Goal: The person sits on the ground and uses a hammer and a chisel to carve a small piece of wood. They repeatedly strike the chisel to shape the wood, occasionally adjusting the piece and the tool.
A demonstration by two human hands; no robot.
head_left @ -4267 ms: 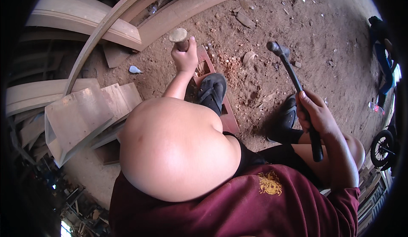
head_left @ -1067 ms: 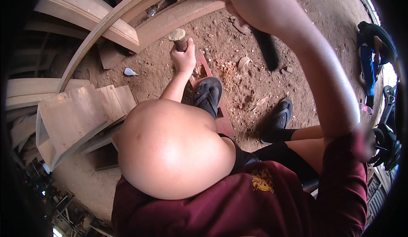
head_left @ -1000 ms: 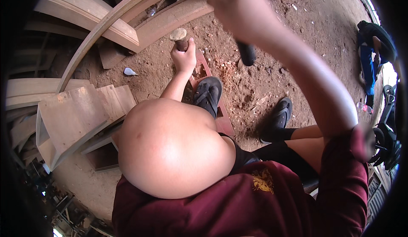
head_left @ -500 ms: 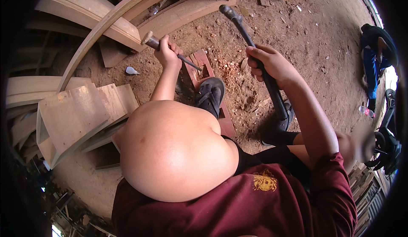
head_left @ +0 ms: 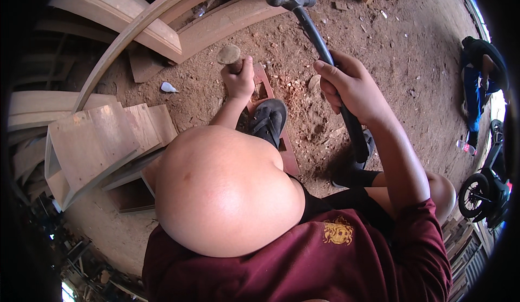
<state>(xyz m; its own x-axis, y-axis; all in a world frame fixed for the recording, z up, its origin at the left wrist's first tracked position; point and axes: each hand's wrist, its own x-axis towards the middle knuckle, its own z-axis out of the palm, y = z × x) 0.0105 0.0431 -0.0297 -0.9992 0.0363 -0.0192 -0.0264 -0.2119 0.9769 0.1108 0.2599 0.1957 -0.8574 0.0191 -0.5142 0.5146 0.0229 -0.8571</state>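
My left hand [head_left: 239, 80] is closed around the handle of a chisel [head_left: 230, 57], whose pale, flattened butt points up and away. Its blade is hidden behind the hand. Below that hand lies a reddish wooden piece [head_left: 288, 158] on the ground, with a cut-out recess showing near its far end. My sandalled foot [head_left: 269, 119] rests on the wood. In my right hand [head_left: 351, 88], fingers wrapped round the dark handle, is a hammer [head_left: 309, 23]. The hammer's metal head is raised at the far side, apart from the chisel.
Pale wooden boards [head_left: 89, 142] are stacked at the left, and a curved wooden frame [head_left: 127, 37] stands behind them. A small white bottle [head_left: 168, 87] lies on the dirt. Reddish wood chips [head_left: 290, 88] are scattered by the workpiece. At far right are another person [head_left: 479, 80] and a motorbike [head_left: 485, 191].
My left hand has moved right and turned the chisel more upright, so its blade no longer shows. The hammer has turned, bringing its head into fuller view.
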